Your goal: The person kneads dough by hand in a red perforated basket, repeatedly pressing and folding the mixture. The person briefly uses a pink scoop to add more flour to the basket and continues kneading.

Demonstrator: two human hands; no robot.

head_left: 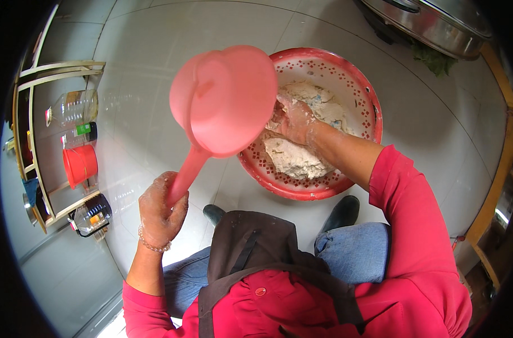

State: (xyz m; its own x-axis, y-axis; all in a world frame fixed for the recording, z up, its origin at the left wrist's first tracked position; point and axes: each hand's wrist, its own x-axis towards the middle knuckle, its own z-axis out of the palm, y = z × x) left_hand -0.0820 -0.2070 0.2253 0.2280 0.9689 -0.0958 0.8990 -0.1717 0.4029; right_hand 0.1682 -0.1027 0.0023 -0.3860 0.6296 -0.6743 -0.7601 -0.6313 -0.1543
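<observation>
My left hand (162, 208) is closed round the handle of a pink plastic water dipper (225, 101). The dipper is raised, its bowl overlapping the left side of a red-rimmed enamel basin (366, 93) on the floor. Inside the basin lie a lump of pale dough (296, 159) and looser floury dough behind it. My right hand (295, 119), smeared with flour, is down in the basin among the dough. Its fingertips are mostly hidden behind the dipper, so their grip is unclear. Whatever the dipper contains cannot be seen.
A wooden rack at the left holds clear plastic bottles (76, 107), a red bucket (80, 165) and a dark-capped jug (92, 214). At the upper right stands a large metal pan (442, 28) with green leaves (434, 58) beneath. My shoes are close to the basin's near edge.
</observation>
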